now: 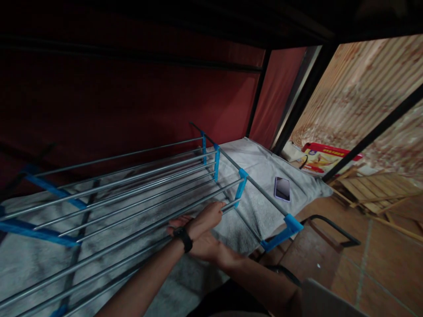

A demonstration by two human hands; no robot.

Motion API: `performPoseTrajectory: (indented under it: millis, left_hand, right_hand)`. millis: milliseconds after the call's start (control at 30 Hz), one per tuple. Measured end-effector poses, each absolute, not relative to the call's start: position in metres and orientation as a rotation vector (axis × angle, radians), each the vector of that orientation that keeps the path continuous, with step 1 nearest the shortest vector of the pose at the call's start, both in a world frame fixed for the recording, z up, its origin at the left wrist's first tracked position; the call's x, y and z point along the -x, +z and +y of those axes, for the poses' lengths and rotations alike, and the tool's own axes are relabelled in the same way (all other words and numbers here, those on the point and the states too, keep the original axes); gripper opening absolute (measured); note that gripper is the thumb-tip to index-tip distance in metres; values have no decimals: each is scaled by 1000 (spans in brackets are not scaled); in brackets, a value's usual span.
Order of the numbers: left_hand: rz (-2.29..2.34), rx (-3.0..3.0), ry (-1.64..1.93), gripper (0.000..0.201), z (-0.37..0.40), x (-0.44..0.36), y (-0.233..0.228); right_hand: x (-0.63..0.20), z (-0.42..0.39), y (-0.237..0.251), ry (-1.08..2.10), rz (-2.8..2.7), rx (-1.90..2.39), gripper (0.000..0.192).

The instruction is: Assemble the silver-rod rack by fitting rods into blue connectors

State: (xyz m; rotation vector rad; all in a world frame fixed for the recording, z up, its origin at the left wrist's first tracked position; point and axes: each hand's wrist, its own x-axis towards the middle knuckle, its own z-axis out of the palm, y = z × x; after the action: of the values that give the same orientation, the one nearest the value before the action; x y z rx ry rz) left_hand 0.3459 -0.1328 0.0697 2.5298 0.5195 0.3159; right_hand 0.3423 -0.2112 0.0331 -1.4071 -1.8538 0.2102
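Dark red walls close the upper left of the frame, and below them a grey blanket (264,169) covers a bed that runs from the lower left toward the centre right. On that blanket lies one metal rack (139,185) of long silver rods with blue plastic brackets, stretching from the left edge to just right of centre. About seven parallel rods can be counted, and at least five blue brackets show along the right end rail.

Low in the centre, the left hand (205,220), a black watch on its wrist, reaches over the nearest rods with fingers curled onto one rod near its right end; how tightly it grips cannot be told. The right hand (206,247) sits just beneath and touching the left wrist, loosely open, palm turned up, holding nothing that shows.

One phone (282,189) lies face up on the blanket right of the rack. One red box (325,158) rests on the floor beyond, beside wooden slats (373,189).
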Motion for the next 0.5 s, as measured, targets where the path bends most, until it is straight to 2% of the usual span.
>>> performPoseTrajectory:
  millis: [100, 200, 300, 433, 500]
  left_hand:
    - [589, -2441, 241, 34, -128, -351, 65]
    - [669, -2327, 159, 38, -126, -353, 65]
    - [724, -2260, 100, 41, -129, -353, 70]
    - [719, -2290, 75, 42, -137, -352, 89]
    - [751, -2320, 52, 44, -141, -353, 99]
  right_hand:
    - [-354, -223, 23, 210, -1937, 1234, 30]
    - [-379, -252, 7, 142, -1884, 1132, 32]
    - [-418, -280, 4, 65, -1494, 1263, 33]
    - [-476, -279, 26, -46, -761, 1433, 23]
    - [-499, -261, 37, 13, -565, 1458, 35]
